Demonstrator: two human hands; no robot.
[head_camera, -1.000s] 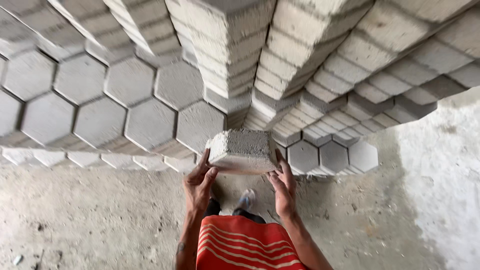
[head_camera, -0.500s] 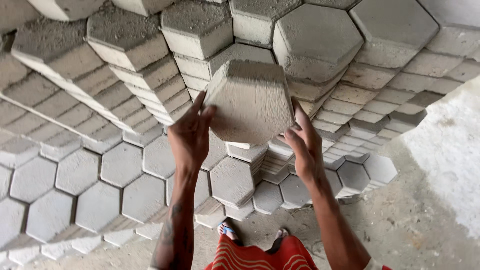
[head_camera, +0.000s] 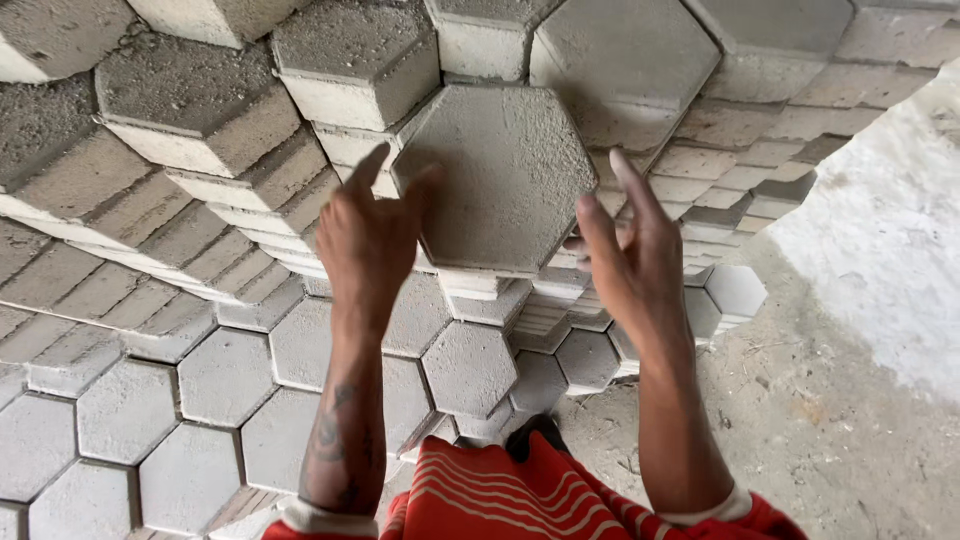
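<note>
A grey hexagonal concrete paver (head_camera: 510, 180) lies flat on top of a tall stack of the same pavers, straight ahead of me. My left hand (head_camera: 365, 245) hovers at its left edge with the fingers spread, fingertips just at the paver's rim. At the paver's right edge, my right hand (head_camera: 630, 265) is also spread, and it holds nothing. Both forearms reach up from below.
Tall stacks of hexagonal pavers (head_camera: 200, 130) fill the top and left. A low single layer of pavers (head_camera: 220, 375) covers the ground at lower left. Bare concrete floor (head_camera: 800, 430) with a white patch (head_camera: 880, 260) lies to the right. My red striped garment (head_camera: 500, 495) shows below.
I lifted the paver from knee height up to the top of the stack and set it flat. Both hands have let go and spread their fingers.
</note>
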